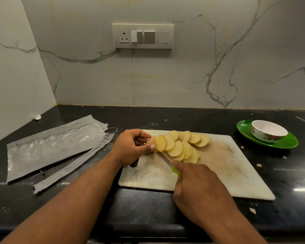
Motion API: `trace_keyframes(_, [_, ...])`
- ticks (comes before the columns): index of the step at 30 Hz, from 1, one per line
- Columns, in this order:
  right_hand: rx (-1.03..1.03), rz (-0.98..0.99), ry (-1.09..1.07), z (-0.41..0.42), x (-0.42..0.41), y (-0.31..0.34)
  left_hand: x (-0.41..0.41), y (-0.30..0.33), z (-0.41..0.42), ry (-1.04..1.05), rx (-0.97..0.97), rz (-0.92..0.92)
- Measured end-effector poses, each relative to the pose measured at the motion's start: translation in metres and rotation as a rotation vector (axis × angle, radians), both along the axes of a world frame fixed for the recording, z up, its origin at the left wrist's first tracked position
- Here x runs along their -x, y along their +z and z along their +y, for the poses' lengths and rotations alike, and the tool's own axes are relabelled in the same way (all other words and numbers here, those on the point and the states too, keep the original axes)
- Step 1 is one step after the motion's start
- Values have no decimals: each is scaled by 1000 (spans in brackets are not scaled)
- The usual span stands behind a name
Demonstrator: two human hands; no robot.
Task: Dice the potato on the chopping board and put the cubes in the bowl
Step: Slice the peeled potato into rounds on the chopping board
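Fingers of left hand pinch potato end; right hand fingers wrapped round knife

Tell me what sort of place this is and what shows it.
Most likely a home kitchen. A chopping board with potato slices lies on a dark stone counter, a bowl sits on a green plate beside it, and a socket panel is set in the marble-look wall.

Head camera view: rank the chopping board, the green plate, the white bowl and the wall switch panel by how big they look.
Largest to smallest:
1. chopping board
2. green plate and switch panel, too alike to separate; the panel is farther away
3. white bowl
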State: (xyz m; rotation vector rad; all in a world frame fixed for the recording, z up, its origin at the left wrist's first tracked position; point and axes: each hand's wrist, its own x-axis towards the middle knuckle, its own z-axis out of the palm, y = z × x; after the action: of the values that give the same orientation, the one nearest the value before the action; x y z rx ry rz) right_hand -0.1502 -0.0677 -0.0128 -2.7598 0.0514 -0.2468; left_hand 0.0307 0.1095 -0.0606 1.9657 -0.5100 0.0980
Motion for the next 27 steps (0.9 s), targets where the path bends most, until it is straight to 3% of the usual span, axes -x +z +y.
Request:
trace_keyframes(14, [-95, -89, -83, -9, -12, -23, 10, 5, 0, -4, -24, -18])
trace_keyframes(22, [-77, -122, -127, -8, -9, -24, 11, 4, -3, 213, -99, -143])
trace_keyframes(27, [-43, -182, -5, -2, 0, -27, 10, 3, -3, 211, -140, -160])
